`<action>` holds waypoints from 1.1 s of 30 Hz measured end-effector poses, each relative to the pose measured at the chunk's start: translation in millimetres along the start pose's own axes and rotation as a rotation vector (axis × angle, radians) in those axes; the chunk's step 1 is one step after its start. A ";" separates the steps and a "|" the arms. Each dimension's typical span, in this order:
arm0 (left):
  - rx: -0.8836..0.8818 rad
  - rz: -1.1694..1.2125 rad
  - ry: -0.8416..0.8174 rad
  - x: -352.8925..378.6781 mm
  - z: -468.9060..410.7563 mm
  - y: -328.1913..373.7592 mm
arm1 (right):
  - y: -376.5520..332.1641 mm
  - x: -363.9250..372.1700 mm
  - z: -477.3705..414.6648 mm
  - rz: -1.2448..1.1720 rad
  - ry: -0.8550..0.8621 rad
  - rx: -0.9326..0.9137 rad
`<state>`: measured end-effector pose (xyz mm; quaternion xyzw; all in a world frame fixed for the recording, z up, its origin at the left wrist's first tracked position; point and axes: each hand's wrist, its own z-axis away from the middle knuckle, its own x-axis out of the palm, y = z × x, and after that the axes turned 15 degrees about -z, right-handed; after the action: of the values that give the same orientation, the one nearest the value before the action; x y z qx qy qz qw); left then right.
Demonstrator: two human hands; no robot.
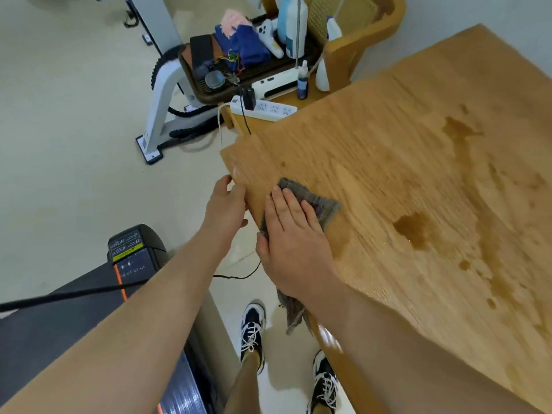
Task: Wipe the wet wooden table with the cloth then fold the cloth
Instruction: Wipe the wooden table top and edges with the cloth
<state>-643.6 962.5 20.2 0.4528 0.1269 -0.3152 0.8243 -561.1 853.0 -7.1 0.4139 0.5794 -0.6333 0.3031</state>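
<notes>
A wooden table fills the right side, with dark wet patches across its middle and right. A grey cloth lies near the table's left edge, and part of it hangs down over that edge. My right hand presses flat on the cloth, fingers together and pointing away from me. My left hand rests against the table's left edge, just left of the cloth, fingers curled loosely and holding nothing.
A white power strip sits at the table's far corner. Behind it a dark tray holds bottles and cloths, next to a wooden chair. A treadmill stands on the floor at lower left. My shoes are below the table edge.
</notes>
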 end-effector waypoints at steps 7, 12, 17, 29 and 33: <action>-0.041 0.219 -0.152 -18.0 -55.7 14.7 | -16.1 8.2 -92.3 -0.043 -0.016 0.050; -0.062 0.358 -0.218 -27.6 -69.2 20.0 | -25.6 9.5 -152.5 -0.061 0.033 0.087; 0.075 0.158 -0.109 -23.0 -82.4 36.9 | -3.4 -12.5 -151.1 -0.017 -0.106 0.011; 0.183 0.181 0.120 4.3 -95.3 21.5 | -14.5 -8.0 -150.1 -0.040 -0.081 0.093; 0.153 0.194 0.011 -0.7 -102.8 19.0 | 11.6 -23.0 -151.1 -0.009 -0.193 0.004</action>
<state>-624.2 1055.2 -24.2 0.5261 0.0629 -0.2402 0.8133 -514.1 997.9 9.6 0.3489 0.5481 -0.6728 0.3539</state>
